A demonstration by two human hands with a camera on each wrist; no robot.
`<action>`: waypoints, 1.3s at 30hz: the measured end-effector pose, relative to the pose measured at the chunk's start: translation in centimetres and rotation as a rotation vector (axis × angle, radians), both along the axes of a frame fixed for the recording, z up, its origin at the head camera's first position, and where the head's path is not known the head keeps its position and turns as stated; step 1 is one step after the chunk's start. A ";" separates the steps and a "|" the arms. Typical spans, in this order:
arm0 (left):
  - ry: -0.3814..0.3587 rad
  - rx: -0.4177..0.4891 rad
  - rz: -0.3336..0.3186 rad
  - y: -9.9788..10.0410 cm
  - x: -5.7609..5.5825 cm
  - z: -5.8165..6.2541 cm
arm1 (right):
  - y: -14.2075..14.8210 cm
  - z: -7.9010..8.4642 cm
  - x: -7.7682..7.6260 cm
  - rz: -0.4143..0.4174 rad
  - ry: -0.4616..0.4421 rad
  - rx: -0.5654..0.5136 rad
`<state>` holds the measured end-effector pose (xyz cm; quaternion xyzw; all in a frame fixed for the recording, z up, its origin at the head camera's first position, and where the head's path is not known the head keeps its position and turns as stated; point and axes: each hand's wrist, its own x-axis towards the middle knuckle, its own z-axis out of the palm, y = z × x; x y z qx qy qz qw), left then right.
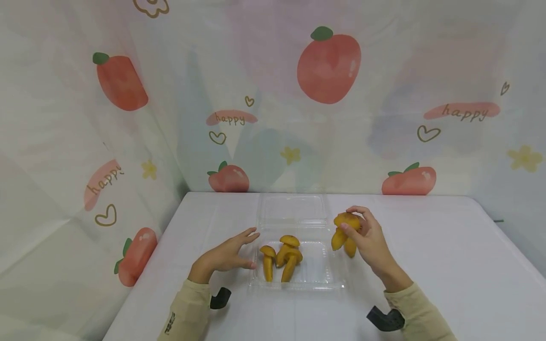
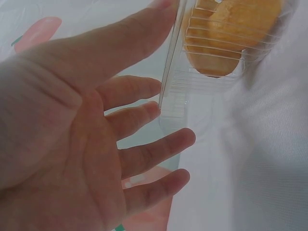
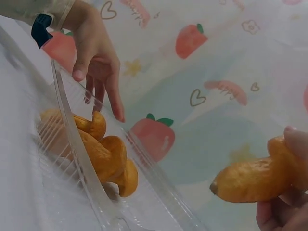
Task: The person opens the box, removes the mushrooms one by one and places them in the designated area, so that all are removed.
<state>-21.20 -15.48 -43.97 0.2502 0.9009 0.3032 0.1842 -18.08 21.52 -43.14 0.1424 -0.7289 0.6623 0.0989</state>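
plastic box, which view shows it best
The head view: it frames the whole plastic box and its open lid. The left wrist view catches only part; the right wrist view shows more, cut off at the frame's bottom.

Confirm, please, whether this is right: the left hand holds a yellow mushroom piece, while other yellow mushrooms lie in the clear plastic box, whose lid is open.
Not the left hand: the right hand holds the yellow mushroom piece, as the head view shows. The other yellow mushrooms do lie in the clear plastic box, and its lid is open.
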 end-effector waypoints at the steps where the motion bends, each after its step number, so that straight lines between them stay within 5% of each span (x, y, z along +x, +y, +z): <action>1: 0.001 -0.003 0.001 0.0 0.0 0.0 | 0.1 0.0 0.0 -0.009 0.009 0.002; 16: 0.000 -0.003 0.001 0.1 -0.1 -0.2 | 3.6 1.0 0.0 -0.176 0.198 0.343; 30: -0.002 -0.001 0.014 0.0 0.0 -0.2 | 7.6 2.0 0.1 -0.116 0.081 0.523; 39: 0.001 0.002 0.017 0.1 -0.1 -0.2 | 9.3 1.1 -0.4 -0.153 -0.015 0.569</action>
